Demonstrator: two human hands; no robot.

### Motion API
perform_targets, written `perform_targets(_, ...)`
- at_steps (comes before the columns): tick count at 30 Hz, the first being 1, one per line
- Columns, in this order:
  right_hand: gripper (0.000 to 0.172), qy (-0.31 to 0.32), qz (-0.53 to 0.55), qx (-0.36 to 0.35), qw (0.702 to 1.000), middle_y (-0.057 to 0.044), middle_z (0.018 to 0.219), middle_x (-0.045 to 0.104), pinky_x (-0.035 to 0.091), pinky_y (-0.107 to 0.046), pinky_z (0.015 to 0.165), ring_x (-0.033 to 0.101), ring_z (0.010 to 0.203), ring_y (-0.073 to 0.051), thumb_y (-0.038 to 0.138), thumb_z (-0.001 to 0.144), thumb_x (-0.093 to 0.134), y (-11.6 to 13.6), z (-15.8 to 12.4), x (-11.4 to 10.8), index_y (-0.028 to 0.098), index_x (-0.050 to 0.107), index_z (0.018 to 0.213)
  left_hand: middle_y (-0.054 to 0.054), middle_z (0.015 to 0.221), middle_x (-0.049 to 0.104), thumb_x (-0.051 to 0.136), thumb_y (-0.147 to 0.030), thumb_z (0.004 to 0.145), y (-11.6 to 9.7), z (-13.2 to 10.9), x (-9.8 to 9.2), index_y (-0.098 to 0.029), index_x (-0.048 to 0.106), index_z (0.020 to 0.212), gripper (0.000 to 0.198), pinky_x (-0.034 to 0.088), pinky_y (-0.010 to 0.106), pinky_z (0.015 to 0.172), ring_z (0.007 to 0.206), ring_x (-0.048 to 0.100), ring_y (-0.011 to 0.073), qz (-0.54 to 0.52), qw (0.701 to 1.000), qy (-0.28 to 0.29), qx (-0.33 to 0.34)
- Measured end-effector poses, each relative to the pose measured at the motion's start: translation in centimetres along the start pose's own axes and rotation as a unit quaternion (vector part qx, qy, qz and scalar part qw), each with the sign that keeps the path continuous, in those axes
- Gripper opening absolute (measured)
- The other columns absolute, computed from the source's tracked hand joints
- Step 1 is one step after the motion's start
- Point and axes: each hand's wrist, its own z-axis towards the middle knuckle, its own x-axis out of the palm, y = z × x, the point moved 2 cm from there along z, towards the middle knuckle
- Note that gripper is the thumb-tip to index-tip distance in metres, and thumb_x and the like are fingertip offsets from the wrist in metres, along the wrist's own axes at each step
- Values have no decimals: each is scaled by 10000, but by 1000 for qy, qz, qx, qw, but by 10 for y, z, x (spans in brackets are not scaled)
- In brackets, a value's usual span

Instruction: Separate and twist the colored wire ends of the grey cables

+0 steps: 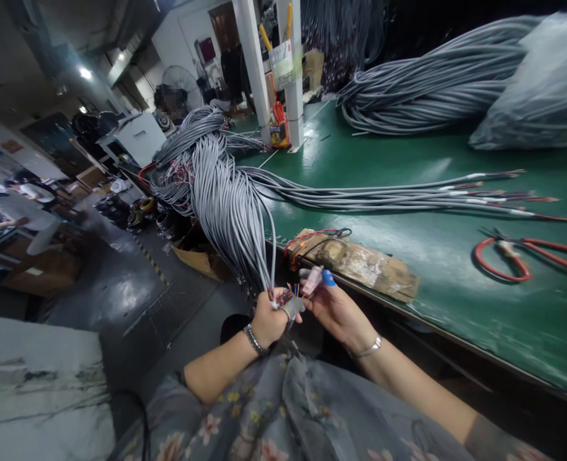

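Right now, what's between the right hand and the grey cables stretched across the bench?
Head view: a worn wooden board, then a strip of green benchtop.

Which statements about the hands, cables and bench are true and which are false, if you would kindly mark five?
1. The left hand holds ends of gray cables. True.
2. The pliers are in the right hand. False: the pliers lie on the green bench.
3. The right hand has a blue covering on one digit. True.
4. The plastic bag hangs from the white post. False: the plastic bag lies partly over coiled cables.
5. Both wrists are bare. False: each wears a band.
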Motion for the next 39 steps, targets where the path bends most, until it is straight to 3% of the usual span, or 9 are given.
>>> perform_targets(4, 467, 13, 8, 19, 1000, -23, 782, 713, 510, -311, 613, 628, 695, -186, 711, 647, 697, 3, -1, -1, 269, 716, 795, 35, 483, 609, 708, -519, 710, 2, -4, -5, -146, 622, 559, 411, 368, 226, 460, 427, 489, 101, -29, 1000, -3, -4)
perform_targets(7, 416, 3, 13, 20, 1000, -22, 790, 716, 508, -294, 605, 616, 671, -169, 640, 616, 769, 6, -1, 1, 261, 725, 780, 31, 500, 625, 707, -511, 724, 9, -4, -7, -146, 647, 610, 387, 398, 232, 489, 447, 509, 107, -65, 997, -27, 7)
perform_targets(11, 380, -34, -6, -42, 998, -7, 722, 685, 493, -283, 596, 588, 644, -160, 575, 636, 791, 7, 0, 2, 244, 731, 813, 27, 503, 623, 687, -525, 744, 15, -1, -5, -156, 634, 595, 402, 415, 244, 499, 452, 511, 114, -63, 996, -65, 22)
perform_targets(20, 460, -47, -97, -137, 985, -10, 640, 636, 450, -312, 601, 518, 598, -167, 702, 676, 680, 2, -5, 1, 242, 683, 686, 23, 503, 612, 677, -489, 751, 2, 0, 3, -170, 611, 559, 379, 420, 241, 515, 471, 528, 116, -9, 997, -64, 29)
perform_targets(26, 484, -18, -10, -34, 999, -21, 766, 697, 498, -333, 654, 610, 716, -201, 685, 587, 760, -5, 6, -1, 253, 722, 802, 18, 491, 602, 673, -475, 741, -1, 0, 2, -171, 600, 539, 373, 398, 243, 491, 436, 490, 105, 2, 997, -65, 35)
perform_targets(31, 414, -44, 40, -38, 997, -1, 759, 708, 520, -322, 685, 624, 728, -186, 602, 551, 833, -6, 9, 0, 263, 725, 763, 23, 494, 591, 680, -462, 742, 0, 0, 3, -177, 563, 507, 387, 401, 243, 498, 466, 509, 115, 13, 997, -66, 32)
perform_targets(39, 472, -18, 75, 0, 997, 9, 785, 718, 521, -258, 618, 628, 709, -152, 677, 567, 779, -9, 0, -5, 267, 725, 795, 28, 491, 607, 682, -508, 742, 0, -4, -4, -166, 588, 551, 403, 418, 247, 496, 453, 529, 122, 9, 998, -47, 43)
